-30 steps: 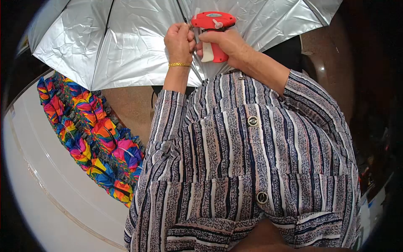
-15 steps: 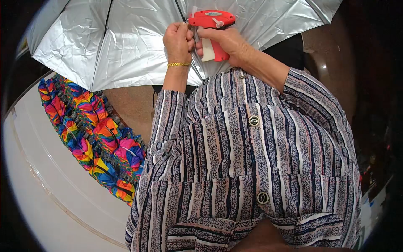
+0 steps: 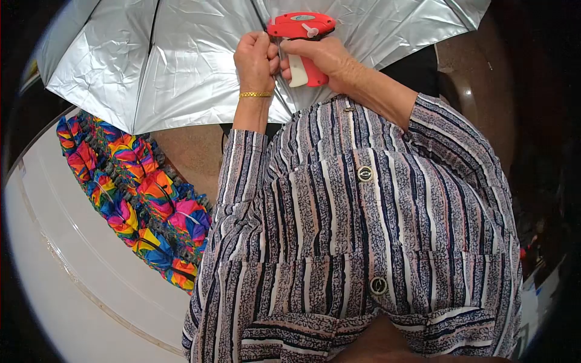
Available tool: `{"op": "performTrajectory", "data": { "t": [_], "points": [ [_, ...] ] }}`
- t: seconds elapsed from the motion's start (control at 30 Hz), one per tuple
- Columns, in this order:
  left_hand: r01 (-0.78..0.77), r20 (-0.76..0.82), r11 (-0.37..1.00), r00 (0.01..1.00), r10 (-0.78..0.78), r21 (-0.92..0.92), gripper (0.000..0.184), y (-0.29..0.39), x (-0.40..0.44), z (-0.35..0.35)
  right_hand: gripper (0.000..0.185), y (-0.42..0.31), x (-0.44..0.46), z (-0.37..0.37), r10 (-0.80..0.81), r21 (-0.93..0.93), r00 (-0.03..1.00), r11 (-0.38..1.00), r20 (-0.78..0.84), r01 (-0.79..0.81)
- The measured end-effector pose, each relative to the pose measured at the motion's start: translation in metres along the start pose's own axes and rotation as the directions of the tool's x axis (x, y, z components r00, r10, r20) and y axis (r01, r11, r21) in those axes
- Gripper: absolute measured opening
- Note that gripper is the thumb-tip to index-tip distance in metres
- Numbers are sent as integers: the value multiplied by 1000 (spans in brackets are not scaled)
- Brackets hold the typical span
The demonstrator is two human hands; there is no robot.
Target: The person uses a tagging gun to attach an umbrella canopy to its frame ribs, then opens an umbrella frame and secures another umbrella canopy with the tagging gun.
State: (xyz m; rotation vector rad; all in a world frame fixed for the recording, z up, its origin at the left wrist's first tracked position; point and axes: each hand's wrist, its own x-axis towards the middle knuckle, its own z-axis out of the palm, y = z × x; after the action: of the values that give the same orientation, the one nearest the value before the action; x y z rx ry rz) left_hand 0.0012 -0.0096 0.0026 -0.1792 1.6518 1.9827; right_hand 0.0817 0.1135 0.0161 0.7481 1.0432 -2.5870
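Observation:
My right hand (image 3: 331,58) is wrapped round the handle of a red tagging gun (image 3: 296,27) with a white trigger, its nose pointing left. Just left of the gun, my left hand (image 3: 255,63) is closed, its fingers pinching the umbrella at a dark rib. The silver-lined umbrella (image 3: 187,72) is spread out in front of me, with dark ribs running across it. What lies exactly between the left fingertips is hidden. The gun's nose sits close to those fingers; I cannot tell whether it touches the cloth.
Rows of bundled rainbow-coloured cloth (image 3: 154,193) with dark ties lie at the left on a white curved surface (image 3: 66,254). Brown floor (image 3: 192,151) shows below the umbrella's edge. The striped shirt (image 3: 363,230) on my body fills the lower middle.
The tagging gun and my right hand have shifted very slightly left and up. My left hand keeps the same closed hold on the umbrella.

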Motion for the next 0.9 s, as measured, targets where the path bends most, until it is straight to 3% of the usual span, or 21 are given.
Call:
{"op": "performTrajectory", "data": {
  "t": [0.17, 0.3, 0.4, 0.53, 0.6, 0.63, 0.73, 0.77, 0.83, 0.9],
  "points": [
    [2, -12, 995, 1000, -1, 101, 12, 1, -4, 4, 16, -2, 6, -1, 31, 60, 999, 998, 44, -34],
    [-1, -10, 994, 1000, 2, 108, 13, 2, -3, 6, 13, -8, 4, -5, -24, -14, 996, 1000, 90, 26],
    [-8, -16, 993, 1000, 10, 119, 13, 1, -4, 9, 18, -11, -1, -5, 16, -126, 1000, 992, 23, -13],
    [-16, -51, 957, 998, 32, 290, 16, 4, -2, 11, 20, -12, -4, -7, 35, -129, 999, 991, -1, -35],
    [-89, 84, 713, 996, 43, 696, 19, 15, 5, 9, 17, -15, -12, -1, -15, 102, 1000, 995, 19, 13],
    [-118, 101, 710, 993, 67, 694, 19, 26, 14, 10, 17, -26, -12, -3, -43, 94, 999, 995, 26, 40],
    [-163, 159, 367, 986, 39, 916, 21, 53, 35, 11, 34, -55, -20, -11, -50, -104, 986, 994, -156, 34],
    [-171, 165, 360, 985, 49, 917, 21, 59, 46, 16, 34, -64, -13, -10, -61, -103, 987, 994, -150, 46],
    [-324, 147, 443, 910, 388, 836, 23, 77, 67, 31, 35, -89, 13, -3, -285, -96, 955, 956, -78, 277],
    [-364, 162, 423, 882, 443, 830, 21, 80, 95, 37, 34, -102, 44, 0, -338, -68, 940, 940, -54, 334]
  ]
}}
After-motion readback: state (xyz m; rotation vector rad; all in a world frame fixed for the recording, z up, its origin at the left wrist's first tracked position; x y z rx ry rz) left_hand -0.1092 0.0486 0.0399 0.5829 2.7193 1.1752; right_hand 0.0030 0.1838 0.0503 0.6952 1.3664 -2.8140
